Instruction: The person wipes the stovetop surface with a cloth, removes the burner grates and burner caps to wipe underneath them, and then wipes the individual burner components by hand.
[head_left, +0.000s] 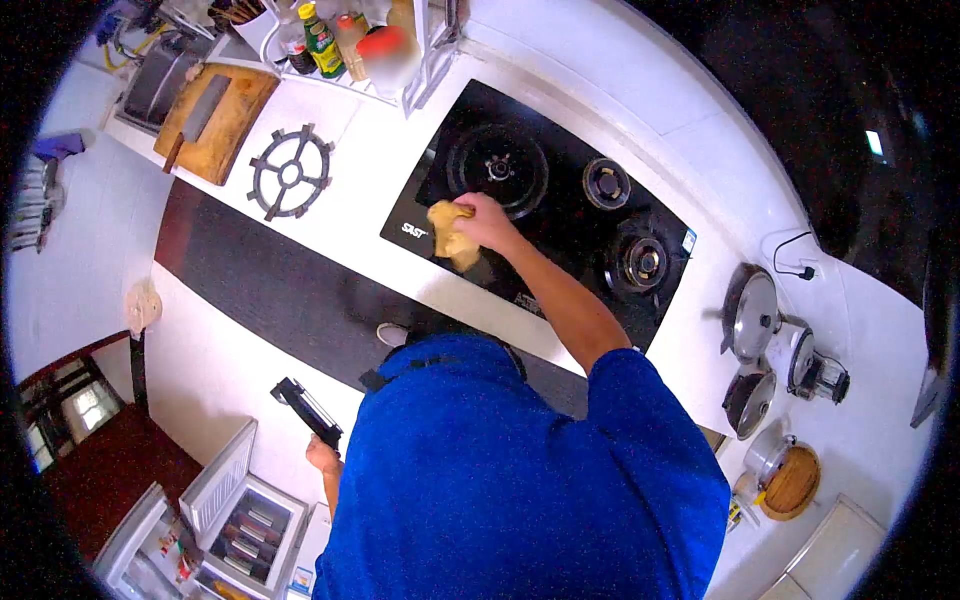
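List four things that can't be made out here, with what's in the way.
Head view: the patch of stove under the yellow cloth, covered by the cloth and right hand.
Head view: the part of the black object inside the left hand, hidden by that hand.
Head view: the green bottle's label wording, too small.
Head view: the red-topped jar's details, blurred.

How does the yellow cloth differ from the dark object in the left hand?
The yellow cloth is crumpled; the dark object is long and straight. The cloth is at the stove in the right hand; the object is away from it in the left hand. Both are held one-handed.
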